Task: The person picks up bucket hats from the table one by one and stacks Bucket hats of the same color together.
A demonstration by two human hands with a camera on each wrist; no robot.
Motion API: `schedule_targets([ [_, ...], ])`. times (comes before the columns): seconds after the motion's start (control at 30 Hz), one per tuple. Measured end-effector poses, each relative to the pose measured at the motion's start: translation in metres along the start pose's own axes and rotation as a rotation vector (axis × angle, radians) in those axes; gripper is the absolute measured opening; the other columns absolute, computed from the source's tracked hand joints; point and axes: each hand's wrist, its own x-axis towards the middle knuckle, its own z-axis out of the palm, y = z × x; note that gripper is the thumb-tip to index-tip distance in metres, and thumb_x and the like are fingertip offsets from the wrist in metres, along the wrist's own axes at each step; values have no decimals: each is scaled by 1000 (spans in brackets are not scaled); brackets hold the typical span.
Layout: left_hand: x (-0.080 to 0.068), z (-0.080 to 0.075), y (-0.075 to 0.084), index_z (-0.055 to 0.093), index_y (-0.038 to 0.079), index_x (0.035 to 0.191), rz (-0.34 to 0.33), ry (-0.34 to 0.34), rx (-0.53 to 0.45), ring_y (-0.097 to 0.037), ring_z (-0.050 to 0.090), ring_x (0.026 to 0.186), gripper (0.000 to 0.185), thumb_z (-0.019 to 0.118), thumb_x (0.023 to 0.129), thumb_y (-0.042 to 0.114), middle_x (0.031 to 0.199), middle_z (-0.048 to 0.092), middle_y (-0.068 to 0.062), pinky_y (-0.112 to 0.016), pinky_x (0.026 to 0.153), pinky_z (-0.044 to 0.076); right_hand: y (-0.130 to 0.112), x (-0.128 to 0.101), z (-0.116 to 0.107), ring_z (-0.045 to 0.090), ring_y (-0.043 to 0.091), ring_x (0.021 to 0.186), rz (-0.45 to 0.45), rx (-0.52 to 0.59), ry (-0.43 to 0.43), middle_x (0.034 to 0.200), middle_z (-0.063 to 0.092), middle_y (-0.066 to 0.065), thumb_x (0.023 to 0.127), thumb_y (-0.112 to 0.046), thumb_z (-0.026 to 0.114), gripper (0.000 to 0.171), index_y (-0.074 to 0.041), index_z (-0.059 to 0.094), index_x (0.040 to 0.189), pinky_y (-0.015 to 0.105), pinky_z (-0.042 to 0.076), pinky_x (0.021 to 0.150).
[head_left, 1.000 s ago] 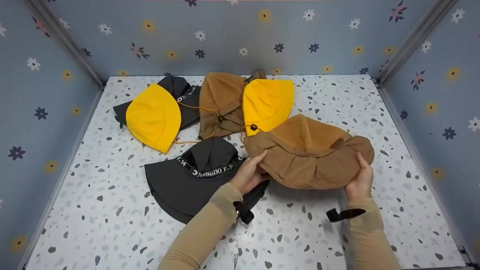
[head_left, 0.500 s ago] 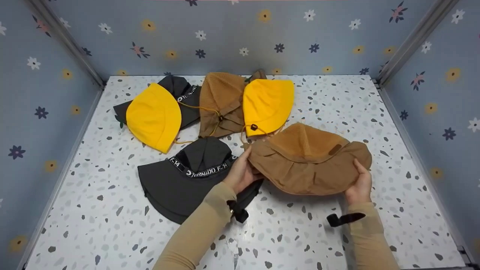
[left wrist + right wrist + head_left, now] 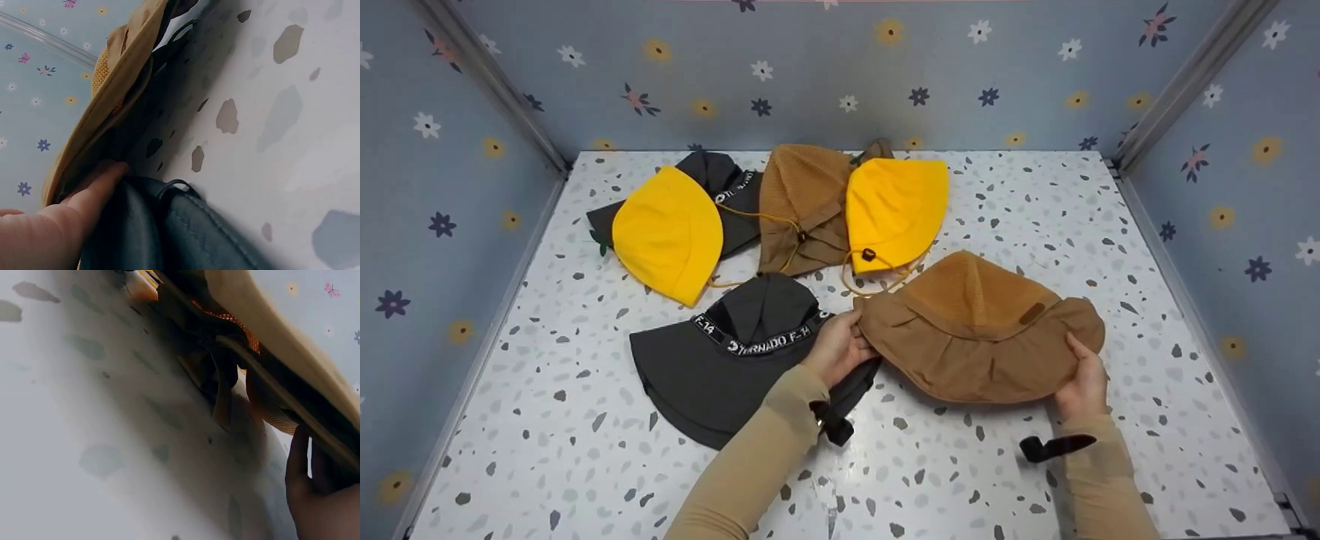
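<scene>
A brown sun hat (image 3: 982,337) with a mesh crown and a wide pleated brim is held between my two hands, low over the speckled table. My left hand (image 3: 840,346) pinches the brim's left end, thumb on top and fingers beneath. At the opposite end, my right hand (image 3: 1086,379) grips the brim the same way. In the left wrist view the brim (image 3: 107,107) slants above the table, and the left fingers reach under it. Straps hang beneath the hat in the right wrist view. A dark grey bucket hat (image 3: 735,375) with a lettered band lies beside my left hand, partly behind the forearm.
Behind lie a yellow hat (image 3: 667,236) over another dark grey hat (image 3: 709,172), a second brown hat (image 3: 802,202) and a second yellow hat (image 3: 896,210) with a cord. Flower-patterned walls (image 3: 840,67) enclose the table (image 3: 547,420) at the back and sides.
Both hands have brought the brown hat slightly down and nearer to me, away from the yellow hat's cord. The front dark grey hat has shifted a little left.
</scene>
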Motion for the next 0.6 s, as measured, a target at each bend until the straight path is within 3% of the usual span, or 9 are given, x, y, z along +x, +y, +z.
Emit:
schedule_targets([
  [0.17, -2, -2, -1, 28, 3, 152, 31, 38, 15, -34, 58, 124, 46, 30, 106, 5, 139, 52, -25, -53, 108, 44, -1, -1, -2, 61, 9, 102, -10, -81, 54, 102, 66, -4, 97, -7, 60, 37, -20, 45, 128, 24, 54, 87],
  [0.37, -5, -3, 1, 24, 12, 156, 50, 62, 73, -23, 67, 98, 56, 33, 103, -3, 127, 58, -19, -47, 95, 54, 1, -4, -2, 56, 4, 107, -69, -200, 71, 132, 48, -12, 99, -4, 55, 43, -23, 40, 134, 18, 52, 88],
  [0.6, -8, -2, 5, 28, 15, 155, 39, 79, 91, -29, 64, 111, 59, 32, 100, -6, 138, 54, -23, -50, 102, 50, 4, -5, 0, 54, 3, 109, -180, -300, 134, 131, 49, -10, 97, 5, 53, 67, -28, 31, 151, 17, 54, 82],
])
